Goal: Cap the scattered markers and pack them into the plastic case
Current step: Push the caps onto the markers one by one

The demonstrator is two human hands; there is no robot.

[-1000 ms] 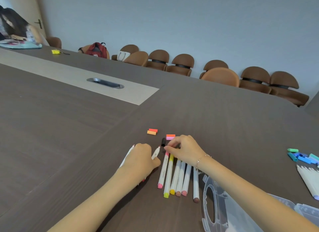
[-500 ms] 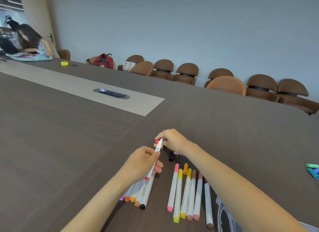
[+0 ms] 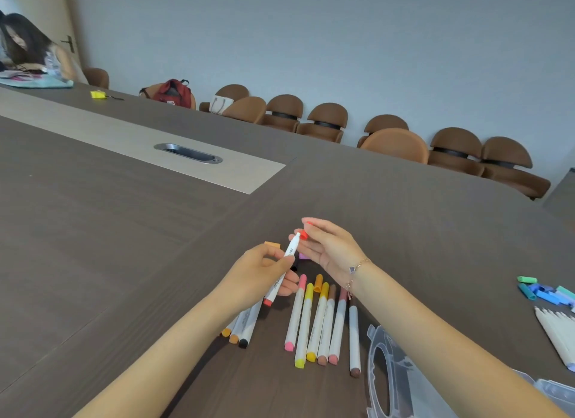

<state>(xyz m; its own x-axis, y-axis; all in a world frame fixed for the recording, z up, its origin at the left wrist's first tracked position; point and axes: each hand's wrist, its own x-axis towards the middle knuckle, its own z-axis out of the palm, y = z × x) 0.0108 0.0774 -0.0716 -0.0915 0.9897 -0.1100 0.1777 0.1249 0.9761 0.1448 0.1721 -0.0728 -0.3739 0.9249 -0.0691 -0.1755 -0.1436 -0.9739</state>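
Note:
My left hand (image 3: 260, 268) grips a white marker (image 3: 281, 273) with a red base, its bare tip pointing up and right. My right hand (image 3: 326, 246) pinches a red cap (image 3: 305, 233) right at that tip, touching or nearly touching it. Several capped markers (image 3: 320, 321) lie side by side on the table below my hands. Three more markers (image 3: 244, 325) lie under my left wrist. An orange cap (image 3: 272, 245) rests on the table beyond my left hand. The clear plastic case (image 3: 392, 377) lies open at the lower right, partly behind my right arm.
Blue and green caps (image 3: 544, 293) and a bundle of white markers (image 3: 557, 333) lie at the right edge. A metal cable slot (image 3: 188, 153) sits in the table's light strip. Brown chairs (image 3: 395, 143) line the far wall. A person sits at the far left.
My right hand has lifted off the table with the red cap and brought it to the marker tip. My left hand raised the marker slightly. The camera tilted.

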